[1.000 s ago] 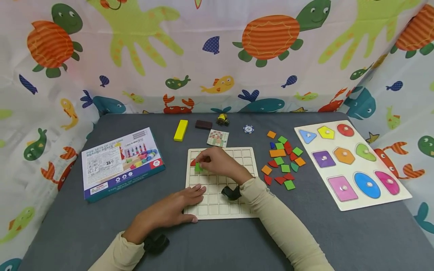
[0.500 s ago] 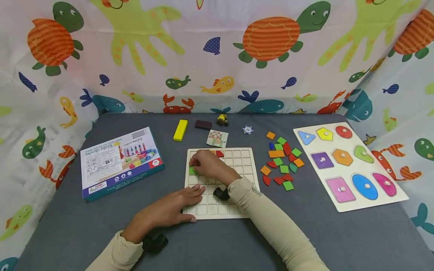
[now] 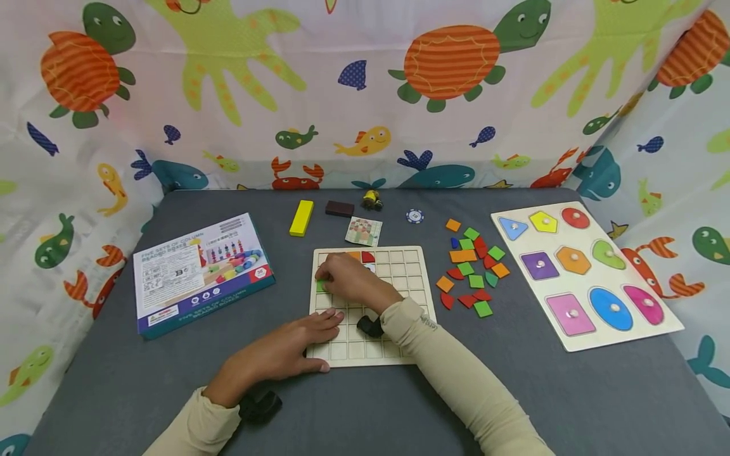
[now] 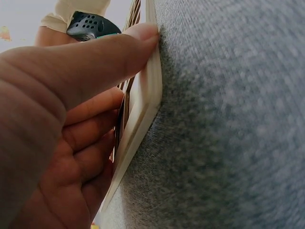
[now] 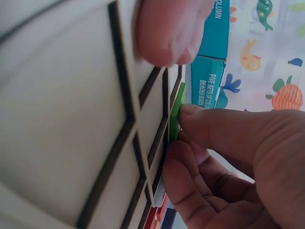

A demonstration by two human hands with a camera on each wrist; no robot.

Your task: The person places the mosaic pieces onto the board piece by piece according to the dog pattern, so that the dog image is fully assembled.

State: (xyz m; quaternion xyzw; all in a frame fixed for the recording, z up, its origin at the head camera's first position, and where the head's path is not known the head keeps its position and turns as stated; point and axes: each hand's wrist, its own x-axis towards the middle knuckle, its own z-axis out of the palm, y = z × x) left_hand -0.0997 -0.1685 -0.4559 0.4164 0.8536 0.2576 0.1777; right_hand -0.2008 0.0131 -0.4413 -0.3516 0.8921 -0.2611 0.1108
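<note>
— On the grey counter point(image 3: 114, 380), what was the right hand point(image 3: 352, 283) doing?

— It lay over the upper left part of the wooden grid board point(image 3: 399, 354), its fingers point(image 5: 219, 129) curled round a small green tile point(image 3: 321, 286). The wrist view showed thumb and fingers pinching that tile point(image 5: 177, 112) at the board's left edge, tilted partly into a cell rather than lying flat.

— And the left hand point(image 3: 283, 353)?

— It rested flat at the board's near left corner, fingers straight and spread over the lowest cells, thumb point(image 4: 95, 62) pressed along the board's rim point(image 4: 143, 119). It held nothing.

— Were other tiles already on the board?

— An orange tile point(image 3: 354, 256) and a red tile point(image 3: 368, 257) sat in the top row, just beyond the right hand's knuckles.

— What lay around it?

— Just to the right of the board was a loose pile of tiles point(image 3: 472, 273) in green, red, orange and blue. Farther right lay a shape puzzle board point(image 3: 627, 329) with knobbed pieces. A toy box point(image 3: 199, 272) lay well to the left. Behind the grid board were a pattern card point(image 3: 364, 231), a yellow block point(image 3: 301, 218), a dark brown block point(image 3: 339, 208), a small yellow toy point(image 3: 372, 200) and a poker chip point(image 3: 414, 216).
</note>
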